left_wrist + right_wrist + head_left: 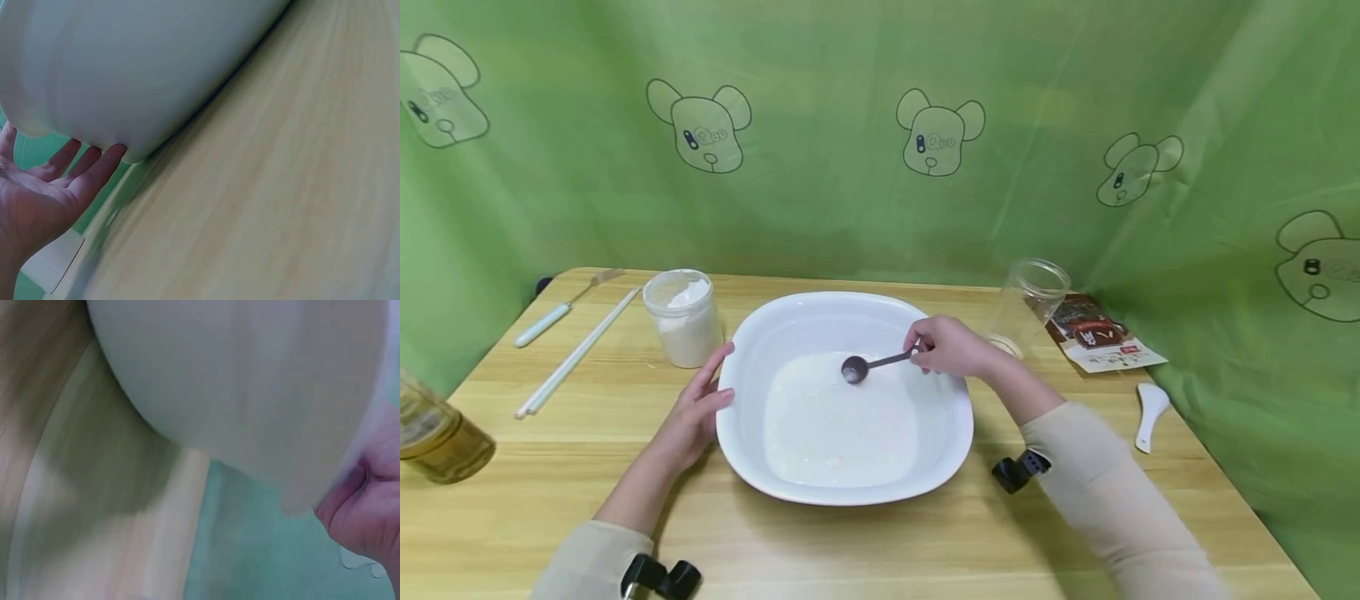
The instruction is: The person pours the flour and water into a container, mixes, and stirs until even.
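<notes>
The spoon (855, 369) is pinched by its handle in the curled fingers of the right hand (953, 346), its bowl held inside the basin (842, 493). On the bench (820, 550), the basin's left side is touched by the left hand's (698, 410) spread, nearly straight fingers.

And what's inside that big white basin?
An off-white layer covers the bottom of the white basin; anything beneath it is hidden. The right hand holds a dark measuring spoon over it.
</notes>
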A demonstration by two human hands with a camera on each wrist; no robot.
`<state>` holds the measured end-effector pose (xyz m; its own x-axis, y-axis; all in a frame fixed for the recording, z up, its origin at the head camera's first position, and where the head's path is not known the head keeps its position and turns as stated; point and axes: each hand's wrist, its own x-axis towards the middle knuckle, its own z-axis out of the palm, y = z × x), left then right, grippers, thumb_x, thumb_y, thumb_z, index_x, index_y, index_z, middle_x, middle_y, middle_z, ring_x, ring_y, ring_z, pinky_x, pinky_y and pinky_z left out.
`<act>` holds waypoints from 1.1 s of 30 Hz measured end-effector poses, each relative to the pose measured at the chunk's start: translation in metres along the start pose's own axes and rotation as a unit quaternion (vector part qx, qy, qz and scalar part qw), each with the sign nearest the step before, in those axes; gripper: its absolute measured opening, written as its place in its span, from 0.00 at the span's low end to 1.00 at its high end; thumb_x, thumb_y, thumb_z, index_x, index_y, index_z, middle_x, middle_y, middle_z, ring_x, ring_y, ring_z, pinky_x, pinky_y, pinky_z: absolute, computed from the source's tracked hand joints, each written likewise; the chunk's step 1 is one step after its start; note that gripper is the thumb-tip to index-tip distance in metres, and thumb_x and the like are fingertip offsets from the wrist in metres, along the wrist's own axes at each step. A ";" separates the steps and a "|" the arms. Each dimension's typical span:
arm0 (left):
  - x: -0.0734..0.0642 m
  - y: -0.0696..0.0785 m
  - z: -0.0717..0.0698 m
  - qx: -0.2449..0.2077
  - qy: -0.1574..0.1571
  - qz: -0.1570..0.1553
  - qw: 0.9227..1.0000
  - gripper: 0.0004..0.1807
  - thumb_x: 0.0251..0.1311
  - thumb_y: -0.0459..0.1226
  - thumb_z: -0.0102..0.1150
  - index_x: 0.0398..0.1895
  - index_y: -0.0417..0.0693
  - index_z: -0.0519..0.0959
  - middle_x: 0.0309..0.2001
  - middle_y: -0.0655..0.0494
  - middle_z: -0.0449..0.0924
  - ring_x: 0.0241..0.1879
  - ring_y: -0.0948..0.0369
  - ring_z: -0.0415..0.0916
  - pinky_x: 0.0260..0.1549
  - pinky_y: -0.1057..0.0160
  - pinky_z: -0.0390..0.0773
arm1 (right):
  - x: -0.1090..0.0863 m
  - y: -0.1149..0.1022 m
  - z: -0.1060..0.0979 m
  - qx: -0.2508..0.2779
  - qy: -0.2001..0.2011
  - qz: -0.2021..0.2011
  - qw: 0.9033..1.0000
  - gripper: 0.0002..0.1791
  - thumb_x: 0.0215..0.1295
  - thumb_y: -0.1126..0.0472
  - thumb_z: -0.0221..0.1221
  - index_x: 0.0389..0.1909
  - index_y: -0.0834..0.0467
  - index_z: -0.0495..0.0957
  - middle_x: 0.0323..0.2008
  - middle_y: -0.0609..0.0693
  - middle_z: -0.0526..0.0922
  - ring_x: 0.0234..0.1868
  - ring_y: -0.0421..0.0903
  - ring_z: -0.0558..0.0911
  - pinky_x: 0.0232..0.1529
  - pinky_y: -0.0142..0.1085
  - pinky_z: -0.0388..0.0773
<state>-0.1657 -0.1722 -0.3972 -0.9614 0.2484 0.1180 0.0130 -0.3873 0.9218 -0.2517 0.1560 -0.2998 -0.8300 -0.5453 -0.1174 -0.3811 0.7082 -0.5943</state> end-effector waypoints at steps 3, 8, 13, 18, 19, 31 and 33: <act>0.000 0.000 0.000 -0.001 0.000 0.000 1.000 0.33 0.56 0.30 0.42 0.66 0.55 0.48 0.57 0.39 0.49 0.44 0.57 0.69 0.37 0.59 0.74 | 0.014 -0.003 0.009 0.037 -0.003 0.012 0.999 0.06 0.53 0.70 0.53 0.32 0.64 0.74 0.15 0.52 0.74 0.14 0.43 0.68 0.14 0.30 0.64; 0.000 0.000 0.000 0.000 0.000 0.000 1.000 0.33 0.56 0.30 0.42 0.65 0.56 0.49 0.58 0.40 0.49 0.45 0.58 0.69 0.37 0.59 0.74 | 0.027 -0.013 0.026 0.076 -0.028 0.007 0.997 0.05 0.54 0.69 0.54 0.33 0.63 0.74 0.15 0.53 0.75 0.12 0.41 0.67 0.12 0.28 0.62; 0.000 -0.001 0.000 0.001 0.001 0.007 1.000 0.32 0.57 0.29 0.41 0.65 0.57 0.50 0.58 0.41 0.49 0.45 0.59 0.68 0.37 0.60 0.74 | 0.028 -0.025 0.040 0.102 -0.072 -0.011 0.992 0.05 0.54 0.69 0.54 0.32 0.61 0.74 0.15 0.53 0.75 0.10 0.40 0.64 0.11 0.28 0.60; 0.000 -0.002 0.000 0.002 -0.002 0.009 1.000 0.32 0.57 0.29 0.41 0.65 0.57 0.50 0.57 0.42 0.50 0.45 0.59 0.69 0.37 0.60 0.74 | 0.015 -0.031 0.045 0.108 -0.124 -0.041 0.985 0.05 0.53 0.70 0.54 0.31 0.60 0.75 0.14 0.54 0.75 0.09 0.40 0.63 0.11 0.28 0.59; 0.000 -0.002 0.000 0.002 -0.002 0.009 1.000 0.32 0.57 0.29 0.41 0.65 0.57 0.50 0.57 0.41 0.50 0.45 0.59 0.69 0.37 0.60 0.74 | 0.012 -0.031 0.044 0.106 -0.134 -0.044 0.984 0.05 0.53 0.70 0.54 0.31 0.60 0.76 0.14 0.54 0.74 0.09 0.39 0.63 0.11 0.28 0.59; 0.001 -0.003 -0.001 -0.001 0.001 0.009 1.000 0.32 0.57 0.29 0.42 0.65 0.57 0.51 0.54 0.45 0.54 0.42 0.59 0.70 0.35 0.60 0.75 | -0.041 -0.008 0.000 0.038 -0.142 -0.081 0.986 0.07 0.48 0.74 0.54 0.26 0.61 0.76 0.12 0.47 0.69 0.13 0.42 0.71 0.12 0.27 0.64; 0.001 -0.003 -0.001 -0.002 0.001 0.010 1.000 0.32 0.57 0.29 0.42 0.65 0.57 0.51 0.53 0.46 0.56 0.42 0.59 0.70 0.35 0.61 0.75 | -0.045 -0.004 -0.010 0.003 -0.115 -0.071 0.991 0.07 0.47 0.74 0.53 0.25 0.61 0.76 0.12 0.46 0.69 0.13 0.41 0.70 0.12 0.28 0.65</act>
<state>-0.1671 -0.1716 -0.4006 -0.9613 0.2395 0.1359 0.0310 -0.3964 0.9175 -0.2173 0.1820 -0.2846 -0.6526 -0.7281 -0.2097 -0.4850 0.6140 -0.6227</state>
